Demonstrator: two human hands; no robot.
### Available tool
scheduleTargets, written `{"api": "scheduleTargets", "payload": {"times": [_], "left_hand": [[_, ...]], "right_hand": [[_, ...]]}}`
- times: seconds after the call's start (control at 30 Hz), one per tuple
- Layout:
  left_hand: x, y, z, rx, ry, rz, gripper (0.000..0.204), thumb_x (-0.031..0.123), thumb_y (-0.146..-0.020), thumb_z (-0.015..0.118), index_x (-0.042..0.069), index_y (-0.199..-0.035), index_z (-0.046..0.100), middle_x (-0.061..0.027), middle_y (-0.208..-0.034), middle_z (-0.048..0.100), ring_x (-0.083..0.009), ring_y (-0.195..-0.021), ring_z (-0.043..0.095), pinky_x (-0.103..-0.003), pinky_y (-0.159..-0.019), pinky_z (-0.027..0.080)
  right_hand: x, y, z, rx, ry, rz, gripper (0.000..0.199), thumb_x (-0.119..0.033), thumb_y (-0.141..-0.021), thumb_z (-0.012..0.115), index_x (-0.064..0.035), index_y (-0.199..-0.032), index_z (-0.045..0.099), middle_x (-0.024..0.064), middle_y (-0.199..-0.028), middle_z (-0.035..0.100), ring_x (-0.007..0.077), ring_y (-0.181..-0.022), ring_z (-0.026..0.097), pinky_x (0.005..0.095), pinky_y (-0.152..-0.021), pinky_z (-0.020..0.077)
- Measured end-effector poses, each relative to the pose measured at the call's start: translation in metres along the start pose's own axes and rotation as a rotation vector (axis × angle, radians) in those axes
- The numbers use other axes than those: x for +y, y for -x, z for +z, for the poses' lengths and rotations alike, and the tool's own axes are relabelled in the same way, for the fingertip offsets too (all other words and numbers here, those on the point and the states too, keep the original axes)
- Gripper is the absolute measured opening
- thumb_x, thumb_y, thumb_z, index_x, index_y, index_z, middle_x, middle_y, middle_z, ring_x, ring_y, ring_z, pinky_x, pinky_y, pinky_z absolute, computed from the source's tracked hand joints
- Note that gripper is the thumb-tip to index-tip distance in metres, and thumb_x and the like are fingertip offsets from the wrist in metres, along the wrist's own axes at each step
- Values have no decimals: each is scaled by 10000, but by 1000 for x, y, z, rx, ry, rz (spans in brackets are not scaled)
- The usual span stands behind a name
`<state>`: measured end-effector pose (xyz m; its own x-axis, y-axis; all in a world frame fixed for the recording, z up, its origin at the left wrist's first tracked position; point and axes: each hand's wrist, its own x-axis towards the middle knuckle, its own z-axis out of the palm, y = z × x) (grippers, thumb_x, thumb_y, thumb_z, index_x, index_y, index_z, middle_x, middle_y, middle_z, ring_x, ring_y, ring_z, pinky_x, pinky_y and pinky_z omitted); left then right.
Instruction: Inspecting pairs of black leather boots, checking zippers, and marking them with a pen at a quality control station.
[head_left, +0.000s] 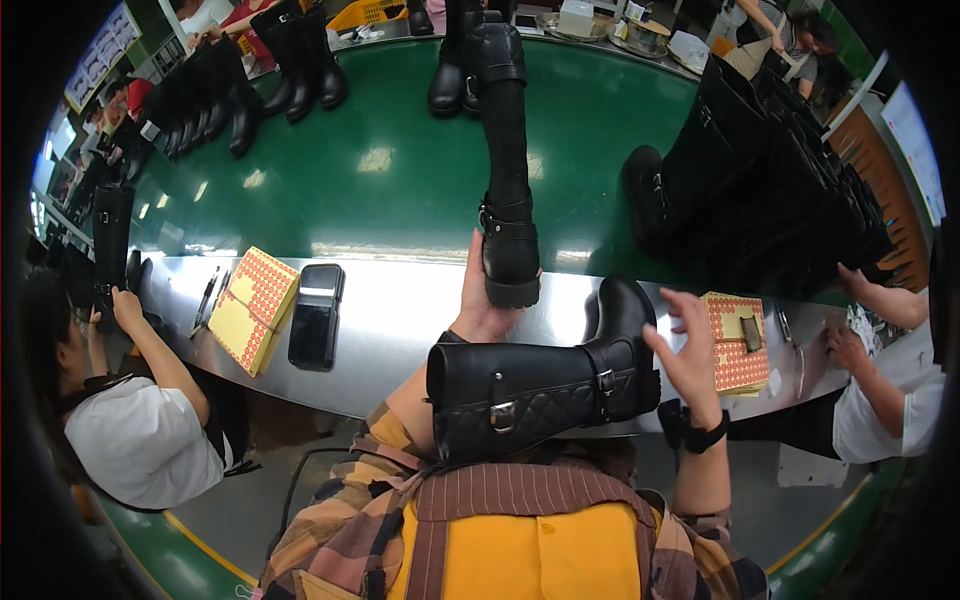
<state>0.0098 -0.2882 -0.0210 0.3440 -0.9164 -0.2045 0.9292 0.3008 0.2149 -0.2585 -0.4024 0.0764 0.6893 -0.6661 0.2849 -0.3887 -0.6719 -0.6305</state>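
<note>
Fingers (pixel 470 275) of my left hand (pixel 480 305) grasp the heel of a tall black buckled boot (pixel 507 190) standing at twelve o'clock on the green belt (pixel 390 160). My right hand (pixel 685 355), fingers spread and released, hovers at three o'clock beside a second black boot (pixel 540 385) lying across my left forearm. Sticker sheets (pixel 252 308) and a phone (pixel 316 315) rest on the steel worktop (pixel 400 320) at nine o'clock.

Glossy black leather boot (pixel 508 180), quilted shaft
</note>
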Motion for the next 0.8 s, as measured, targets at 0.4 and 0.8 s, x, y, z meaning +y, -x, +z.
{"api": "scheduleTargets", "payload": {"times": [0.4,0.8], "left_hand": [[-8,7,24,15,-180,34,591,604,-1005,341,84,-1062,616,-95,-805,654,-243,-708,654,-369,-617,543],[-6,-4,-4,-48,-87,-130,606,678,-941,438,106,-947,636,-65,-742,652,-191,-623,642,-332,-578,545]], "right_hand": [[-101,-158,34,-336,-312,-126,199,-134,-928,676,47,-1012,677,105,-963,713,138,-842,683,265,-779,545],[-63,-130,37,-178,-428,-246,290,4,-872,647,15,-1162,643,151,-1021,724,202,-930,714,307,-839,561]]}}
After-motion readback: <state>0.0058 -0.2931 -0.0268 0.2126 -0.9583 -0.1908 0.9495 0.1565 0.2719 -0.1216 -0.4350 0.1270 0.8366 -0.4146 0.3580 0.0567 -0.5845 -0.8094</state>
